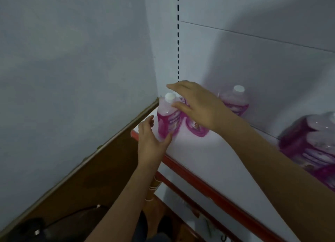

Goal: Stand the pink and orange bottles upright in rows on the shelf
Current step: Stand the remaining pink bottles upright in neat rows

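Observation:
A pink bottle [167, 117] with a white cap stands upright at the left end of the white shelf [203, 156]. My left hand [151, 144] cups its base, thumb against the lower side. My right hand [197, 106] reaches over from the right, fingers touching the bottle's shoulder and covering most of a second pink bottle [196, 128] right beside it. A third pink bottle [235, 100] stands upright against the back panel. No orange bottles are in sight.
A shrink-wrapped pack of pink bottles [311, 147] lies at the shelf's right. The shelf has a red front edge [208, 187]. The side wall [72, 78] closes the left end. A lower shelf and dark floor items show below.

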The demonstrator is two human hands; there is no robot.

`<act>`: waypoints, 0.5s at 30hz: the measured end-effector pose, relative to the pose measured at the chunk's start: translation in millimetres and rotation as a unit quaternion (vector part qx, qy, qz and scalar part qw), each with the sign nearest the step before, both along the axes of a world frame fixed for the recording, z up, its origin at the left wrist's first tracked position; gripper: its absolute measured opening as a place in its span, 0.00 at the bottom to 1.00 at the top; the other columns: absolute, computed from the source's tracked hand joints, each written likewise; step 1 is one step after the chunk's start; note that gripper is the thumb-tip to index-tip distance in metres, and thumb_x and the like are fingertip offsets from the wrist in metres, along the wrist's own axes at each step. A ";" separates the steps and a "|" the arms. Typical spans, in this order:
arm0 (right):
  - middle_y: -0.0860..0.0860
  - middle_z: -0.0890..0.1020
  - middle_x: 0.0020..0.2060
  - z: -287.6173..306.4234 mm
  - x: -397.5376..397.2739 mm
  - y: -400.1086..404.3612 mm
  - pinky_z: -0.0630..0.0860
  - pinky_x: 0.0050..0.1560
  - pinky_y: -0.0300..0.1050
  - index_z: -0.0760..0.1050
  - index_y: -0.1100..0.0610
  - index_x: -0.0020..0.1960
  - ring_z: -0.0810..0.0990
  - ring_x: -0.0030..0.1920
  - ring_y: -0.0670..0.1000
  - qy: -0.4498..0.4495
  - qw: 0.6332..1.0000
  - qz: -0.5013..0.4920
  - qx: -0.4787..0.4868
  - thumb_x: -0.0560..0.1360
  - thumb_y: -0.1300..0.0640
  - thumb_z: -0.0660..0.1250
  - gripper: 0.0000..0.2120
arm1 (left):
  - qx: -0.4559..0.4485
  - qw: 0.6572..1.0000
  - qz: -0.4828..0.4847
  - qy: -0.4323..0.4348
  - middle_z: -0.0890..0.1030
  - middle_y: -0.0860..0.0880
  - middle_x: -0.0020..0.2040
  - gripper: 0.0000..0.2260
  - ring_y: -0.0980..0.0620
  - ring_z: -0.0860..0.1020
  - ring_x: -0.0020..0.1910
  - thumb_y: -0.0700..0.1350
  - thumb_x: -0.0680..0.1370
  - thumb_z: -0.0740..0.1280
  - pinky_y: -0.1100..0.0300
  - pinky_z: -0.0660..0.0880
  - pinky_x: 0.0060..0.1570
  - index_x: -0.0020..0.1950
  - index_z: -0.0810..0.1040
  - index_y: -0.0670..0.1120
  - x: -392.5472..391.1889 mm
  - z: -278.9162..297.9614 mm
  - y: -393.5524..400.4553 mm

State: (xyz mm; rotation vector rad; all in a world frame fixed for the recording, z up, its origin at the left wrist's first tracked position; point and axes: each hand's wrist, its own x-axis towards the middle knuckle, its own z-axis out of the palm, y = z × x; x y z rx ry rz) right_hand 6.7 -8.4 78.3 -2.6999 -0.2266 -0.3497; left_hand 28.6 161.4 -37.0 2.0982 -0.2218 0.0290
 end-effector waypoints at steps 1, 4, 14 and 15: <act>0.50 0.72 0.69 0.2 9.0 2.7 0.69 0.67 0.49 0.66 0.52 0.74 0.70 0.69 0.51 0.024 1.000 0.008 -0.005 0.81 0.50 0.62 0.23 | -0.009 0.999 -0.032 0.001 0.70 0.56 0.67 0.35 0.59 0.72 0.63 0.57 0.70 0.76 0.65 0.73 0.53 0.73 0.65 0.53 8.4 -3.3 1.1; 0.51 0.76 0.66 -0.3 26.8 8.1 0.68 0.65 0.49 0.69 0.50 0.72 0.74 0.65 0.52 0.085 0.996 -0.012 -0.031 0.81 0.52 0.61 0.19 | -0.051 0.991 -0.123 0.013 0.75 0.57 0.61 0.31 0.62 0.76 0.56 0.53 0.71 0.77 0.73 0.74 0.46 0.69 0.68 0.53 27.8 -11.1 1.4; 0.49 0.82 0.48 5.5 29.8 10.3 0.72 0.49 0.47 0.78 0.53 0.55 0.77 0.48 0.50 0.076 0.996 -0.037 -0.009 0.77 0.49 0.67 0.10 | -0.035 0.961 -0.258 0.090 0.81 0.63 0.48 0.20 0.71 0.79 0.46 0.49 0.69 0.79 0.77 0.73 0.42 0.57 0.76 0.58 60.2 6.1 16.8; 0.48 0.82 0.46 8.4 27.7 10.1 0.74 0.50 0.49 0.79 0.53 0.53 0.78 0.48 0.49 0.076 0.996 -0.036 0.003 0.76 0.48 0.67 0.10 | -0.014 0.952 -0.288 0.100 0.82 0.62 0.48 0.19 0.69 0.79 0.47 0.50 0.69 0.79 0.75 0.73 0.43 0.57 0.76 0.59 61.7 12.3 20.8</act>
